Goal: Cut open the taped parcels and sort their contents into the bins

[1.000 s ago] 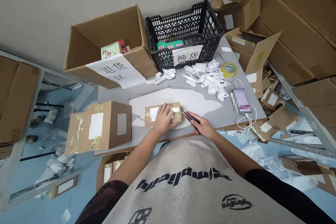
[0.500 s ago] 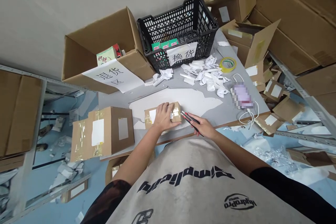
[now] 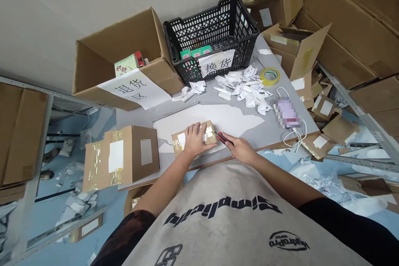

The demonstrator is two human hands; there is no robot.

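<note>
A small taped cardboard box (image 3: 178, 142) with a white label lies on the pale patch of the table. Over its top and near side my left hand (image 3: 195, 139) is closed, thumb along the near edge, gripping it against the table. In my right hand (image 3: 241, 148) is a red and black utility knife (image 3: 225, 138), its front end at the box's right, taped end. Whether the blade has entered the tape is too small to tell. Most of the knife's handle is hidden by my fingers.
Behind stand a large open carton (image 3: 115, 50) and a black crate (image 3: 215, 41), both holding small boxes. Crumpled paper (image 3: 246, 87), a tape roll (image 3: 270, 76) and a phone with cable (image 3: 287, 112) lie right. A bigger taped carton (image 3: 145, 153) stands left.
My right hand has turned the knife, and its tip has come onto the box's right end. The box has tilted slightly under my left hand, which keeps its grip.
</note>
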